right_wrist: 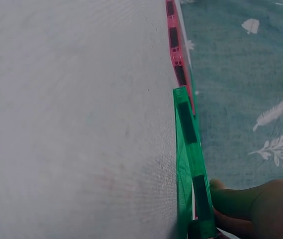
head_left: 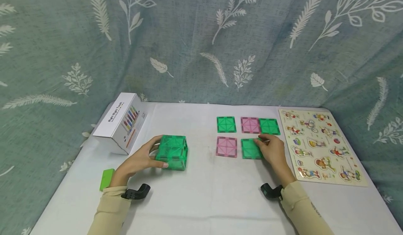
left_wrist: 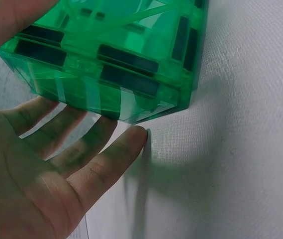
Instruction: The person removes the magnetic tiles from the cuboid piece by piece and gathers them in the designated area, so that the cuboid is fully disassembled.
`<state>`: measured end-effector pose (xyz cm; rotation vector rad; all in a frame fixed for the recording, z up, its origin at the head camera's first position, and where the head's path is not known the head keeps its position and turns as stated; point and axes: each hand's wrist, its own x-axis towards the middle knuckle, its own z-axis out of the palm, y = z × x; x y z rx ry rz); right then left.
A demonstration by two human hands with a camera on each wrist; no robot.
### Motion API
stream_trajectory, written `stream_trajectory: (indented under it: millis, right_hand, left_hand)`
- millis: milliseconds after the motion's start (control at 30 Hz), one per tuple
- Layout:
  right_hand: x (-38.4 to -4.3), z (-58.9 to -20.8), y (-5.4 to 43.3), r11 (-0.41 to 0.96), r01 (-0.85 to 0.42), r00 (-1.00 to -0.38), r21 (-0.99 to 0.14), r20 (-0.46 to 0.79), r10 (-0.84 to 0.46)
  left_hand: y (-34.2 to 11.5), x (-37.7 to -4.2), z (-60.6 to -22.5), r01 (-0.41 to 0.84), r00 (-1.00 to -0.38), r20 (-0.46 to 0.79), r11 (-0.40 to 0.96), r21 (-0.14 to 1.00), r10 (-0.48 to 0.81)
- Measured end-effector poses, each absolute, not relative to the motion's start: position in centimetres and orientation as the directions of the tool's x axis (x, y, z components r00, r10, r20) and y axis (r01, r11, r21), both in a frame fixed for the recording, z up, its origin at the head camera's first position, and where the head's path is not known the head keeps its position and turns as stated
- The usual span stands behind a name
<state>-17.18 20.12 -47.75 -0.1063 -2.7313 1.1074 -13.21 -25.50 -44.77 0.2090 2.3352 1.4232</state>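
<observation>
On the left, my left hand [head_left: 138, 162] holds a box shape of green magnetic tiles [head_left: 171, 151] between thumb and fingers. In the left wrist view the box's edges show dark magnets, and the fingers [left_wrist: 101, 172] lie along its side. My right hand [head_left: 274, 153] pinches the right edge of a flat green magnetic tile [head_left: 251, 149]. That tile looks slightly tilted against the table in the right wrist view, with the fingertips [right_wrist: 231, 204] partly hidden behind it. A pink tile [head_left: 226, 146] lies to its left; behind are another pink tile [head_left: 249, 125] and two green tiles [head_left: 226, 124].
A white printed box [head_left: 118, 123] stands at the back left of the white table [head_left: 195, 200]. Beside my left wrist lies a light green block [head_left: 107, 179]. A picture puzzle board [head_left: 321, 147] covers the right side. A patterned curtain [head_left: 189, 42] hangs behind.
</observation>
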Motion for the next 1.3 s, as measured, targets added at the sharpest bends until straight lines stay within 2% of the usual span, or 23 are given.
stream_trajectory:
  millis: [533,800,1067,1300]
  right_hand:
    - [-16.9,-47.7,19.9,0.75,-0.018,-0.981,-0.661,0.155,0.113]
    - [-16.4,-47.3,18.8,0.752,-0.077,-0.972,-0.655,0.217,0.09]
    - [-15.1,-46.0,16.1,0.711,-0.183,-0.963,-0.679,0.27,0.01]
    - [-13.7,-44.7,11.7,0.657,-0.274,-0.958,-0.702,0.26,-0.122]
  left_hand:
    - [-25.1,-13.3,-44.1,-0.057,-0.903,-0.249,0.477,0.877,0.35]
    - [-25.1,-13.2,-43.9,-0.041,-0.9,-0.237,0.471,0.881,0.365]
    - [-25.7,-13.0,-43.9,-0.063,-0.867,-0.257,0.417,0.907,0.426]
    - [-24.6,-12.9,-44.4,-0.02,-0.901,-0.227,0.488,0.873,0.37]
